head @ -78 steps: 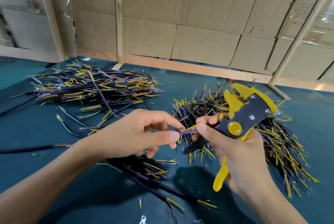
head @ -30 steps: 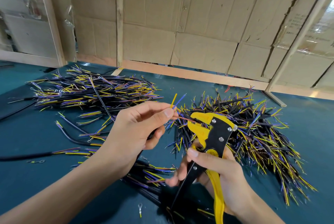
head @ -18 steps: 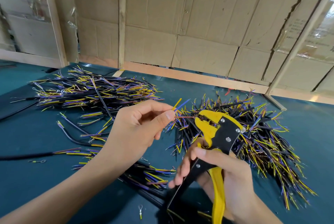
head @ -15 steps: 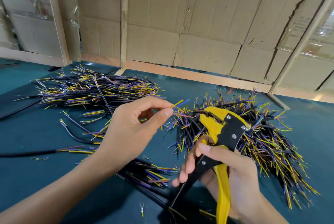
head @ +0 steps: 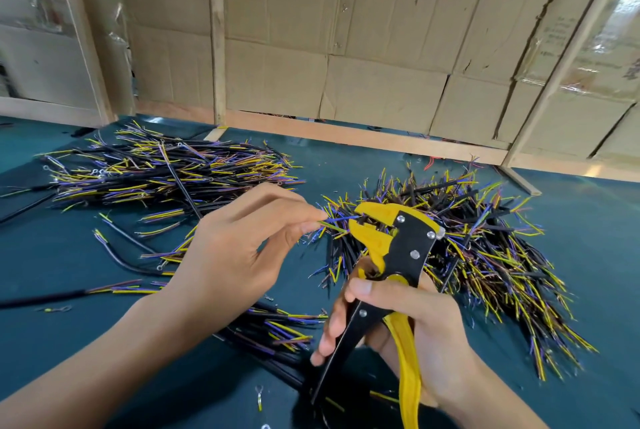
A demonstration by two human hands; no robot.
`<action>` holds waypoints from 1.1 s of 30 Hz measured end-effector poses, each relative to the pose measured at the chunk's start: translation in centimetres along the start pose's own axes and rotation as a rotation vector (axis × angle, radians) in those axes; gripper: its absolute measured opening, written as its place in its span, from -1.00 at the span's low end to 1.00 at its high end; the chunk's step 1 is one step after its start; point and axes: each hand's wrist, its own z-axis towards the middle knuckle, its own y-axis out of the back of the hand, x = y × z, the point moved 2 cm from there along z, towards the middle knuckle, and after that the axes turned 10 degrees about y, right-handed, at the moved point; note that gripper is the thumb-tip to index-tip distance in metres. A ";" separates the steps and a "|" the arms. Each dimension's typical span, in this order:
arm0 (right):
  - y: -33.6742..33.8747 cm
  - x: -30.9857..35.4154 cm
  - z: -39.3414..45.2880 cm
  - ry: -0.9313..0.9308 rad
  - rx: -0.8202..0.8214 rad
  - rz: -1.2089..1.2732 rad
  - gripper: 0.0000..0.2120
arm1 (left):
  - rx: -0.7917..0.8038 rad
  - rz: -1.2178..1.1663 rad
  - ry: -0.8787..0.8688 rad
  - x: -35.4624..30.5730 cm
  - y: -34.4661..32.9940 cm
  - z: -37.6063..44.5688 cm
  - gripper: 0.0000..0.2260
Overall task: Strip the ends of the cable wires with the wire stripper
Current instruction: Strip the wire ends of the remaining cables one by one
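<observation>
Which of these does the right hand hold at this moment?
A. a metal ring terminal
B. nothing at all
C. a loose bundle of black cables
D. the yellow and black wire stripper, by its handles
D: the right hand wraps the handles of the wire stripper, whose yellow head points toward the thin wires pinched in the left hand.

Teal table (head: 588, 255) w/ two cable piles (head: 173, 172), loose terminals (head: 259, 395).
</observation>
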 end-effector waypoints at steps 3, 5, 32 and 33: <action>0.1 -0.2 0.0 -0.011 -0.018 -0.009 -0.76 | 0.020 -0.004 0.002 0.2 0.0 0.0 -0.87; 0.3 -0.4 -0.1 -0.015 -0.018 -0.015 -0.75 | 0.019 0.000 -0.005 0.3 0.1 -0.1 -0.86; 2.5 0.8 1.3 0.089 -0.262 0.335 -0.58 | 0.385 -0.404 0.770 2.4 -8.5 8.9 -0.64; 2.6 1.0 1.3 0.109 -0.252 0.329 -0.59 | 0.444 -0.407 0.748 2.2 -8.6 8.9 -0.57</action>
